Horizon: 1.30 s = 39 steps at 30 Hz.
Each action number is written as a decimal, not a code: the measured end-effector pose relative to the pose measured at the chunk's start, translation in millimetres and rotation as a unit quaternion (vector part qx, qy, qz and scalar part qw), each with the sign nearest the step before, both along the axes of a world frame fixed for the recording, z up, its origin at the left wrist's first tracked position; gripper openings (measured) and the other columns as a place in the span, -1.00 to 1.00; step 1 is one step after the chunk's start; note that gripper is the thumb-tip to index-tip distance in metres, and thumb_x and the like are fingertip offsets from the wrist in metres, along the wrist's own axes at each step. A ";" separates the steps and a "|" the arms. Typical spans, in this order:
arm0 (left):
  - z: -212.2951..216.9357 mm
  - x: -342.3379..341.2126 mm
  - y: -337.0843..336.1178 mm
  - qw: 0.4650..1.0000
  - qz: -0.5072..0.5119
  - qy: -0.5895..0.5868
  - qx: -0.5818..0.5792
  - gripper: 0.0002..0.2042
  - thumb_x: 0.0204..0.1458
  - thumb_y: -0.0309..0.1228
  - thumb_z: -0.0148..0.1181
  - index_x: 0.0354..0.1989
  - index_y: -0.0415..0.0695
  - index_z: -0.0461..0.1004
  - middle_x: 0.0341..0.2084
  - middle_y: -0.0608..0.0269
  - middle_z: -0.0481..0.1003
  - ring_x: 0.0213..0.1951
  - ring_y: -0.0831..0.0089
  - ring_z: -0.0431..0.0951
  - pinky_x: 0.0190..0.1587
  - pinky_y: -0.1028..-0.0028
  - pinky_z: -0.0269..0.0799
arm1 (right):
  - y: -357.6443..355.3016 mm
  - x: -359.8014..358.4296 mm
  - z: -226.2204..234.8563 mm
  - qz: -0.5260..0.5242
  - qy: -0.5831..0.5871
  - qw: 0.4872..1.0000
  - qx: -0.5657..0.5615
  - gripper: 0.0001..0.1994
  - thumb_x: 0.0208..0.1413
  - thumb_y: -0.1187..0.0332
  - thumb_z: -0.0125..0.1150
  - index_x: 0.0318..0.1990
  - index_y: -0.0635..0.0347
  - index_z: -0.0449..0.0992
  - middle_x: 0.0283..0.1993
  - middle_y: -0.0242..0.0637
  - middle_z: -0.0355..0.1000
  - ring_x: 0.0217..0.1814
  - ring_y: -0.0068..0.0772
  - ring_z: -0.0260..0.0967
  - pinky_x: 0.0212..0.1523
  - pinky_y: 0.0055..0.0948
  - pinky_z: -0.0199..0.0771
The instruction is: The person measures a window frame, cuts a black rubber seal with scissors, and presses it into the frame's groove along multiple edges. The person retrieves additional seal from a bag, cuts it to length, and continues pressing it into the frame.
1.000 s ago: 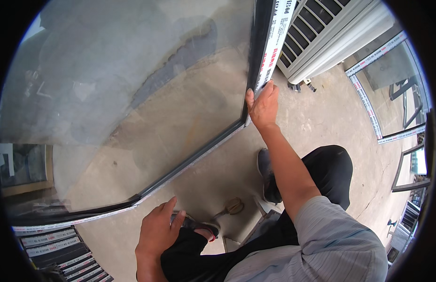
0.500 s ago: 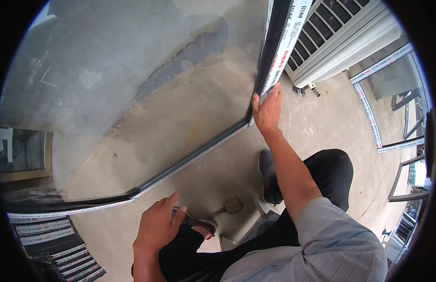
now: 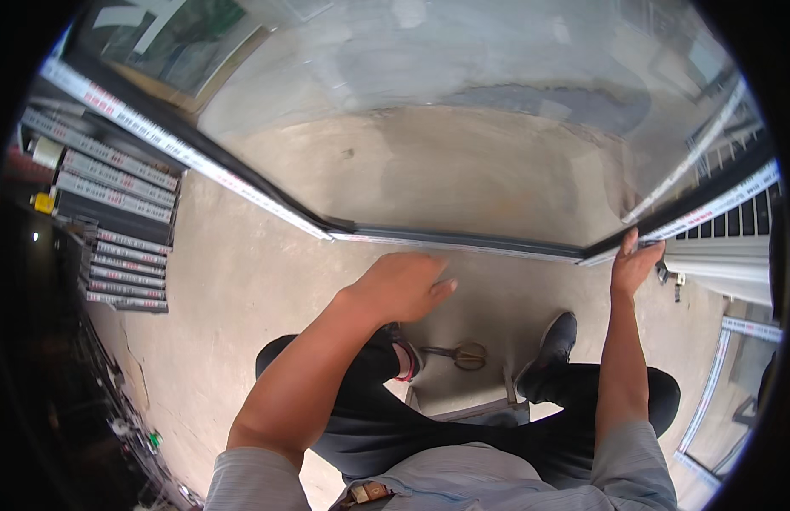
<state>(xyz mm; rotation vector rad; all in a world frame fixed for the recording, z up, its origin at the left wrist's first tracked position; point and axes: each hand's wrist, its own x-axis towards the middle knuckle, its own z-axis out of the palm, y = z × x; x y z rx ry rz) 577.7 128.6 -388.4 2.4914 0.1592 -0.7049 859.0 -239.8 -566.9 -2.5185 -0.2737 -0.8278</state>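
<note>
A large glazed window frame [image 3: 463, 242], dark with white printed protective film along its outer edge, leans up before me. Its glass pane [image 3: 463, 175] lets the floor show through. At the frame's lower right corner, my right hand [image 3: 635, 266] grips the side bar, thumb on the glass side and fingers around the filmed edge. My left hand [image 3: 405, 285] hovers just below the bottom bar, holding nothing, its thumb apart from the bent fingers; the fingertips are slightly blurred. On the floor between my feet lies a pair of scissors [image 3: 468, 356].
Several stacked filmed profiles [image 3: 127, 204] lie at the left. A white slatted unit [image 3: 723, 264] stands at the right, with another filmed window frame [image 3: 706, 400] nearer me. I sit on a low stool [image 3: 463, 412]; my dark shoe [image 3: 555, 345] is below the right corner.
My view has turned left, so the window frame now spans the picture. My left hand has moved up near the bottom bar. My right hand keeps its grip on the frame.
</note>
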 end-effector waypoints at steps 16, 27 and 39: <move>-102.0 -35.4 63.3 0.957 0.288 0.008 0.017 -0.45 0.29 -0.06 0.08 0.16 -0.37 0.49 0.02 -0.23 0.58 0.12 -0.10 0.55 0.21 0.19 0.44 | -28.1 7.4 -10.7 0.045 0.115 0.992 0.027 -0.19 0.37 -0.07 0.16 0.37 0.57 0.08 0.29 0.34 0.20 0.30 0.27 0.25 0.34 -0.01 0.26; -187.7 -37.4 126.0 0.622 0.719 -0.113 -0.289 -0.56 0.10 -0.30 0.23 0.15 -0.22 0.46 0.05 -0.10 0.52 0.04 0.10 0.54 0.05 0.25 0.46 | -16.9 32.8 91.2 0.069 0.286 0.886 0.360 -0.02 0.29 -0.18 0.25 0.54 0.38 -0.08 0.53 0.03 0.08 0.54 -0.20 0.08 0.53 -0.23 0.02; -216.2 -31.0 125.1 0.422 0.771 -0.209 -0.428 -0.49 -0.13 -0.54 0.21 0.09 -0.20 0.29 0.13 -0.07 0.33 0.20 0.12 0.23 0.39 0.07 -0.06 | -52.3 46.1 74.6 0.044 0.320 0.918 0.230 -0.22 0.26 -0.27 0.23 0.22 0.31 0.23 0.14 -0.07 0.34 0.15 -0.27 0.32 0.24 -0.25 0.32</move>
